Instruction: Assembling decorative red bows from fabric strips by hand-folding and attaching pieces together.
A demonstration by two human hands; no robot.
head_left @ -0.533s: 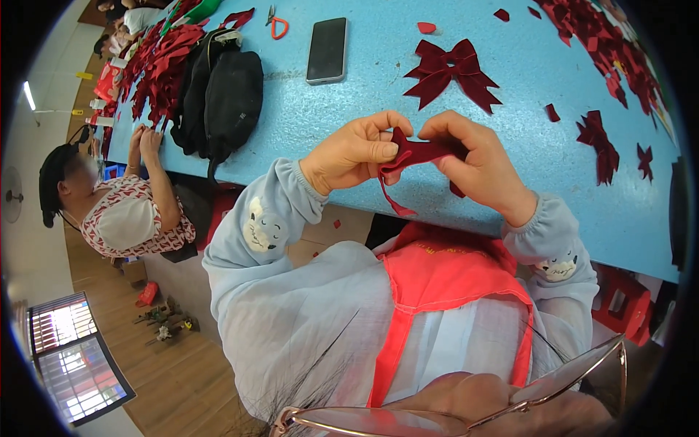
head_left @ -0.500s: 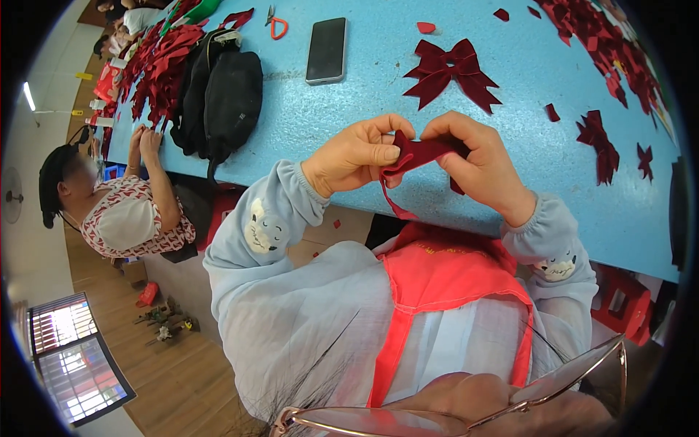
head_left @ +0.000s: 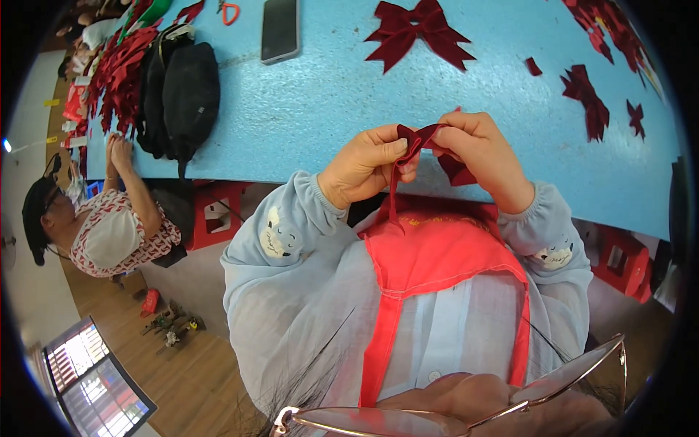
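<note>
Both my hands hold one dark red velvet ribbon [head_left: 417, 140] above the table's near edge. My left hand [head_left: 362, 164] pinches a folded loop of it between thumb and fingers, and a thin tail hangs below toward my red apron. On the other side, my right hand [head_left: 480, 155] grips the ribbon with thumb and forefinger, while a wider end droops beneath its fingers. Past my hands a finished-looking red velvet bow [head_left: 415, 33] lies flat. Two smaller red bows, a medium one [head_left: 587, 102] and a tiny one [head_left: 636, 119], lie to the right.
On the blue table [head_left: 291, 109] are a black phone [head_left: 280, 29], a black bag [head_left: 191, 102], red-handled snips [head_left: 230, 13] and a red scrap [head_left: 534, 67]. Red ribbon piles [head_left: 124, 73] lie far left and far right. A person [head_left: 109, 218] sits at left; red stools [head_left: 619, 262] stand below.
My right hand has closed in toward the left, and the ribbon stretch between them has become a tighter fold. The whole view has shifted, so the table things appear higher and further left.
</note>
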